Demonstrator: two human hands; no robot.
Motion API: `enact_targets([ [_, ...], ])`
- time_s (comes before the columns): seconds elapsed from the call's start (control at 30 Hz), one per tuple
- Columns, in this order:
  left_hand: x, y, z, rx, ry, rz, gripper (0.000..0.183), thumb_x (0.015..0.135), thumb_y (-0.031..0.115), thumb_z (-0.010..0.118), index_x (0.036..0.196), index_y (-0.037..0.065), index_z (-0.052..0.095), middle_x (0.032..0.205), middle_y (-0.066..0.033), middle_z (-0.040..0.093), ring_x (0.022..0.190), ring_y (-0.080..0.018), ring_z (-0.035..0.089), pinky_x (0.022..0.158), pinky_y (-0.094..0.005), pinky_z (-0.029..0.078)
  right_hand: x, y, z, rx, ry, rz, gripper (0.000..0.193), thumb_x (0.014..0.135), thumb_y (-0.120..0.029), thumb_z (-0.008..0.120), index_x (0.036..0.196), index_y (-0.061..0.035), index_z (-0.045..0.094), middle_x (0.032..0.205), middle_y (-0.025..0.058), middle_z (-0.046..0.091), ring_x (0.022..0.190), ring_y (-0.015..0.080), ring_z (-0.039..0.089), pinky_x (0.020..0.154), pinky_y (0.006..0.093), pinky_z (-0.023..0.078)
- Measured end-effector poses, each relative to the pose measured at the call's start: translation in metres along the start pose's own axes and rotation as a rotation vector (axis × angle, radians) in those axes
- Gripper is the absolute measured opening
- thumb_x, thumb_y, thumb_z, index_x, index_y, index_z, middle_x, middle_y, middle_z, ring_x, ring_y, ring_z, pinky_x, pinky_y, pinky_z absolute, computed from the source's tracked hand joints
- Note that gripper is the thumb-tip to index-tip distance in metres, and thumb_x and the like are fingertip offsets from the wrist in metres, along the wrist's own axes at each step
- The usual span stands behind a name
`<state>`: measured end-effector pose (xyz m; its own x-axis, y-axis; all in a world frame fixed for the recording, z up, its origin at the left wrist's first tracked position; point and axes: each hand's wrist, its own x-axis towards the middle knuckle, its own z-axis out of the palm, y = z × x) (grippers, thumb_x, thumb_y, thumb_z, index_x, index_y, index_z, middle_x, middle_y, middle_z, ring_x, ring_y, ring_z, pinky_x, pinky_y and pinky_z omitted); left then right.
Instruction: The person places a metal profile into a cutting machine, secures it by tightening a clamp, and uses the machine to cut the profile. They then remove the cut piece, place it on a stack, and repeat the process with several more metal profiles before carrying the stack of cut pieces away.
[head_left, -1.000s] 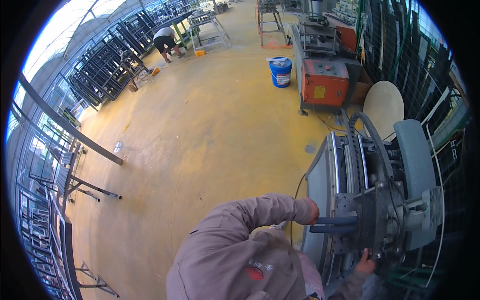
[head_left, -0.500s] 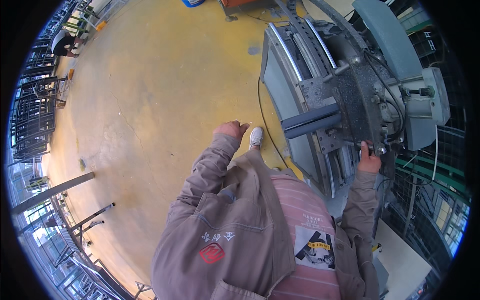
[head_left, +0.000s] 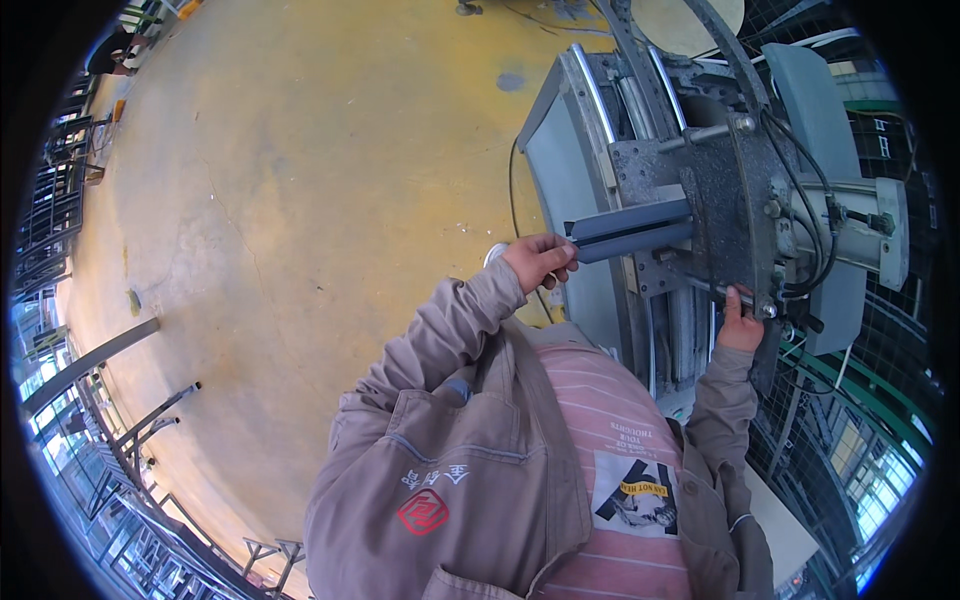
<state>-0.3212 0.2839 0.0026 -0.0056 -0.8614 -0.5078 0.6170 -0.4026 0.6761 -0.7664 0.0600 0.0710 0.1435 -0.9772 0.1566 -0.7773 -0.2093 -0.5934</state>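
So the grey profile (head_left: 630, 217) sticks out sideways from the machine (head_left: 715, 190), its far end tucked against the dark plate and its near end hanging free over the pale sloping side panel. Could be one grooved length or two side by side, can't tell. Left hand (head_left: 538, 262) is at that free end, thumb and fingers drawn in narrow; looks like it's touching the tip, but I can't tell if it's a proper pinch. Right hand (head_left: 739, 322) is curled at the plate's lower edge, can't see what's under the fingers. I'd guess the profile's stiff, fairly light, a bit slick, tough but scratchable, maybe sharp at the cut end. Personally I'd hold it across both long sides, just back from the tip.
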Motion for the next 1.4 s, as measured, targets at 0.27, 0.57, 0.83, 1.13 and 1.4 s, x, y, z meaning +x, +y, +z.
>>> enact_targets([
  [0.27,0.014,-0.021,0.006,0.241,0.082,0.079,0.034,0.114,0.019,0.09,0.139,-0.001,0.08,0.106,-0.006,0.083,0.089,-0.0128,0.074,0.081,-0.0315,0.063,0.014,0.003,0.012,0.168,0.005,0.042,0.032,0.118,-0.029,0.09,0.138,-0.0038,0.089,0.117,0.0033,0.084,0.102,0.0139,0.072,0.089,0.0334,0.057],
  [0.57,0.095,-0.059,0.008,-0.344,0.044,0.072,0.019,0.116,0.011,0.086,0.132,0.003,0.08,0.11,-0.0066,0.082,0.085,-0.0146,0.071,0.074,-0.0315,0.06,0.053,0.061,0.036,0.187,-0.084,0.295,0.031,0.116,-0.028,0.091,0.135,-0.004,0.086,0.119,0.005,0.087,0.111,0.0175,0.08,0.102,0.0362,0.063],
  [0.83,0.161,-0.065,-0.011,-0.3,0.154,0.113,0.015,0.117,0.011,0.084,0.128,0.005,0.077,0.108,-0.007,0.082,0.086,-0.0169,0.073,0.074,-0.0343,0.063,0.096,0.056,0.106,0.171,-0.049,0.185,0.035,0.11,-0.034,0.093,0.127,-0.0044,0.088,0.115,0.0084,0.089,0.108,0.0232,0.082,0.101,0.0418,0.064],
  [1.13,0.157,-0.018,0.0,-0.347,0.47,0.299,0.02,0.116,0.015,0.083,0.131,0.001,0.079,0.103,-0.0084,0.083,0.084,-0.0177,0.077,0.076,-0.0339,0.067,0.106,0.014,0.135,-0.044,0.092,0.049,0.048,0.106,-0.046,0.092,0.13,-0.005,0.09,0.12,0.0178,0.09,0.115,0.0369,0.085,0.106,0.0486,0.064],
  [1.4,0.075,-0.053,0.073,0.323,0.708,0.392,0.056,0.109,0.026,0.086,0.145,-0.014,0.069,0.115,-0.0258,0.082,0.096,-0.0403,0.08,0.088,-0.0504,0.064,0.04,-0.033,0.096,-0.132,0.045,0.215,0.05,0.105,-0.05,0.092,0.129,-0.0056,0.09,0.12,0.0212,0.092,0.114,0.0419,0.088,0.105,0.0518,0.065],
])
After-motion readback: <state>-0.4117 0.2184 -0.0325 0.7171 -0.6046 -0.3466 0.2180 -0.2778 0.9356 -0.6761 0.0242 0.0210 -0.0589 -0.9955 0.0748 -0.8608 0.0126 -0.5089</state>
